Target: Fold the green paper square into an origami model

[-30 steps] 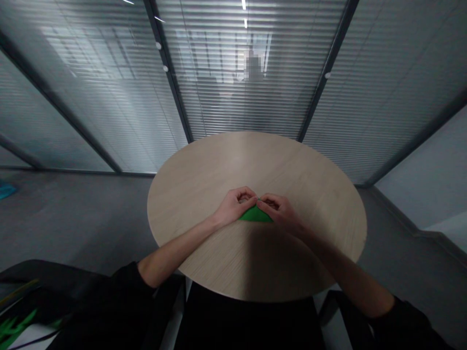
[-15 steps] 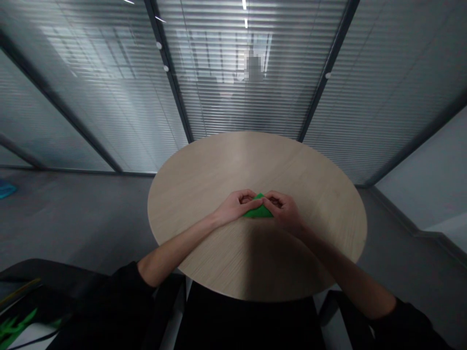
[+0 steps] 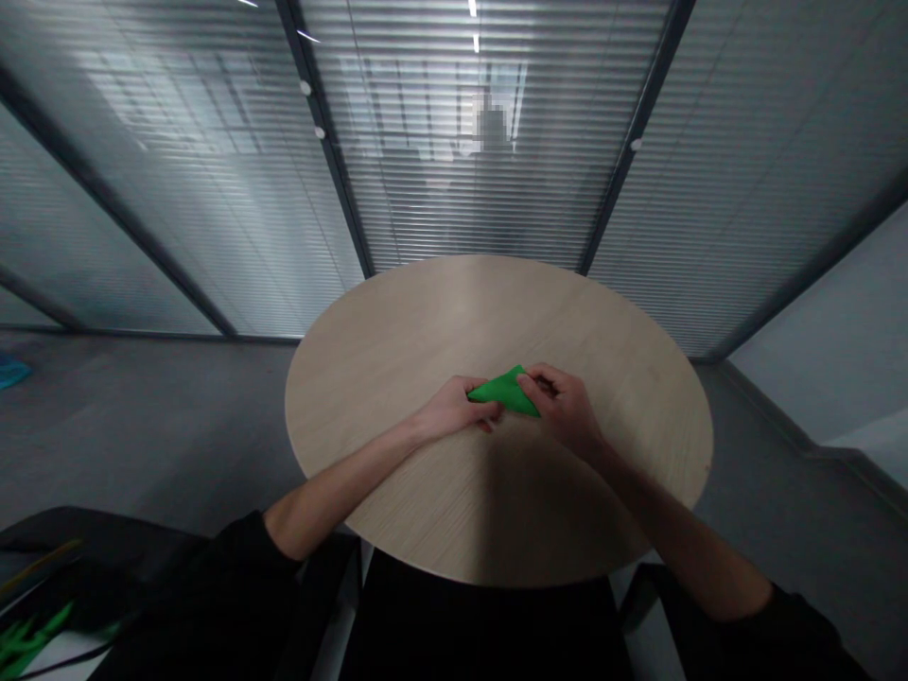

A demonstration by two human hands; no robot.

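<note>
A green folded piece point(image 3: 505, 391), roughly triangular, is between my hands over the middle of the round table. My right hand point(image 3: 564, 402) pinches its upper right part between thumb and fingers. At the piece's left corner is my left hand point(image 3: 461, 407), with its fingers apart, some above and some below that corner. The green piece looks tilted, its top point toward the right. Whether its lower edge touches the tabletop cannot be made out.
The round light wood table point(image 3: 397, 331) stands before glass partitions with blinds point(image 3: 482, 208). A dark chair point(image 3: 106, 539) is at the lower left, with green and white items beside it. A blue object point(image 3: 12, 371) lies on the floor at far left.
The green piece has tilted, its top moving up and to the right. My left fingers have come away from its top and spread at its left corner. My right hand has shifted slightly right.
</note>
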